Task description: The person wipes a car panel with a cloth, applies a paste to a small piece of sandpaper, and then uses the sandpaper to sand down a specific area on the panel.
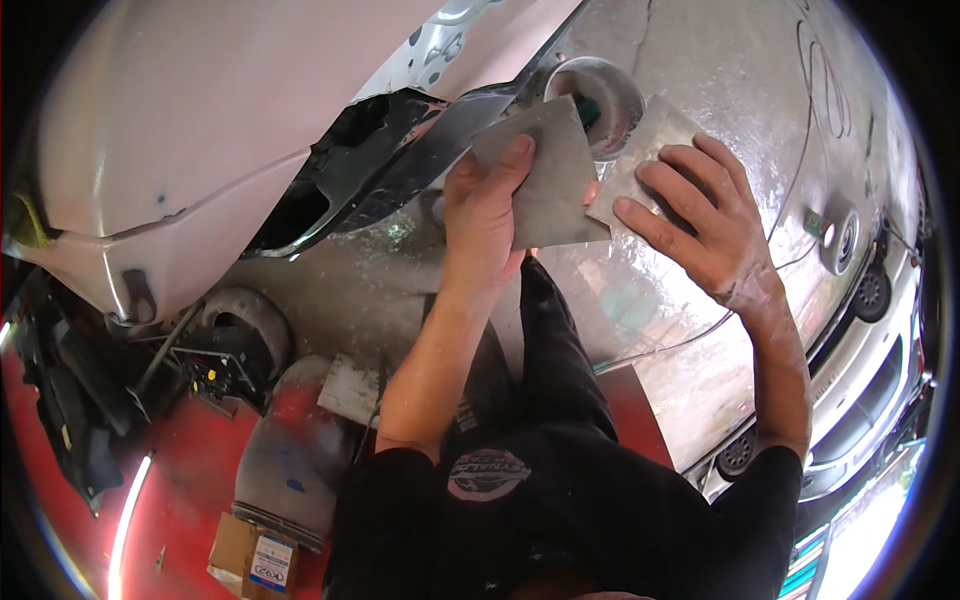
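My left hand (484, 215) grips a flat grey square sheet (555, 180), its thumb lying on top and its other fingers mostly hidden underneath. My right hand (705, 215) holds a second, paler flat sheet (650, 140), with the fingers spread over its upper face and the thumb side hidden. The two sheets meet or overlap at their near edges; whether they touch is hard to tell. A small pinkish spot shows between them, too small to make out. Both hands are above the floor, beside a pale pinkish car body (200, 120).
Dark torn-open trim (350, 190) runs along the car's lower edge. A round metal container (600, 105) stands beyond the sheets. A disc-shaped tool (840, 235) and cables lie at right, near a parked white car (860, 390). Lower left are a cylindrical seat-like object (290, 450) and a cardboard box (250, 560).
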`<move>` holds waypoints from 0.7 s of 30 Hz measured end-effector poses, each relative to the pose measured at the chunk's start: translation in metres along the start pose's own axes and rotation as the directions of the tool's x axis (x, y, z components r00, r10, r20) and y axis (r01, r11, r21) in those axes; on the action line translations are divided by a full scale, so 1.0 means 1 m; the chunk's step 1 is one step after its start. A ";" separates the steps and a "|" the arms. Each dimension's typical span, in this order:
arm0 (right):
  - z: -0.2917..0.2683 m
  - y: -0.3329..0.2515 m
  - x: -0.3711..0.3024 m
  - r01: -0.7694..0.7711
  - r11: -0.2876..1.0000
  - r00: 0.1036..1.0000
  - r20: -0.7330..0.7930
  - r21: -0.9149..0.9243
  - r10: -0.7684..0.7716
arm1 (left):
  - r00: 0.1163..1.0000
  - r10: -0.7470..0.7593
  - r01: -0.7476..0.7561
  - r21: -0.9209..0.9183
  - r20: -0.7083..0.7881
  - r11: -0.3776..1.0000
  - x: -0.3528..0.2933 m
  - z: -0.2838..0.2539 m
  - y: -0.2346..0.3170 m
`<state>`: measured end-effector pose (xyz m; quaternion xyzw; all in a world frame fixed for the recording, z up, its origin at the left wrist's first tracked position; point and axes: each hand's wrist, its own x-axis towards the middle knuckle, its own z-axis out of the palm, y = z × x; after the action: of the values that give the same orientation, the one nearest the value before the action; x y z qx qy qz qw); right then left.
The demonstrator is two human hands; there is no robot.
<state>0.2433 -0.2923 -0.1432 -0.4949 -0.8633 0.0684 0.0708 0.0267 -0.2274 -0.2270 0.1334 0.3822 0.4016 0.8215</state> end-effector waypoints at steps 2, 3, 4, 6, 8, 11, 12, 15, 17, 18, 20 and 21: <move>0.001 -0.001 0.005 0.009 1.000 0.999 0.040 0.001 -0.009 | 1.000 -0.011 0.011 0.006 -0.028 1.000 0.000 -0.003 0.000; 0.001 -0.001 0.007 0.011 1.000 0.998 0.067 0.005 -0.011 | 0.999 -0.007 0.007 0.014 -0.050 1.000 0.003 -0.003 0.000; 0.001 -0.004 0.007 0.014 1.000 0.995 0.095 0.008 -0.014 | 0.997 -0.001 0.003 0.022 -0.073 1.000 0.005 -0.005 0.001; -0.001 -0.006 0.007 0.015 0.998 0.991 0.133 0.059 -0.023 | 0.995 0.030 -0.025 0.051 -0.100 0.998 0.001 -0.017 -0.001; 0.001 0.000 0.003 -0.055 0.990 0.986 0.164 0.132 0.033 | 0.994 0.067 -0.065 0.029 -0.086 0.997 0.001 -0.017 0.008; 0.014 0.010 0.005 -0.211 0.944 0.972 -0.050 0.255 0.231 | 0.994 0.063 -0.066 -0.034 -0.090 0.997 -0.004 -0.019 0.012; 0.018 0.012 0.013 -0.248 0.923 0.931 -0.191 0.293 0.311 | 0.993 0.054 -0.057 -0.019 -0.101 0.998 -0.004 -0.021 0.010; 0.040 0.019 0.054 -0.291 0.925 0.799 -0.470 0.245 0.376 | 0.994 -0.025 0.024 -0.017 -0.107 1.000 -0.007 -0.035 -0.006; 0.061 0.030 0.083 -0.317 0.940 0.748 -0.577 0.124 0.328 | 0.992 -0.058 0.056 -0.016 -0.117 0.998 -0.011 -0.037 -0.011; 0.069 0.038 0.090 -0.319 0.945 0.741 -0.603 0.070 0.295 | 0.990 -0.065 0.064 -0.010 -0.125 0.998 -0.014 -0.034 -0.012; 0.084 0.052 0.101 -0.322 0.946 0.727 -0.648 -0.029 0.227 | 0.988 -0.074 0.074 -0.007 -0.135 0.997 -0.018 -0.036 -0.013; 0.087 0.057 0.104 -0.327 0.941 0.731 -0.654 -0.085 0.195 | 0.988 -0.074 0.073 -0.014 -0.138 0.997 -0.019 -0.041 -0.016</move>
<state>0.2226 -0.1777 -0.2339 -0.6099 -0.7116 -0.1783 0.2998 -0.0025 -0.2555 -0.2531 0.0871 0.4411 0.3810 0.8079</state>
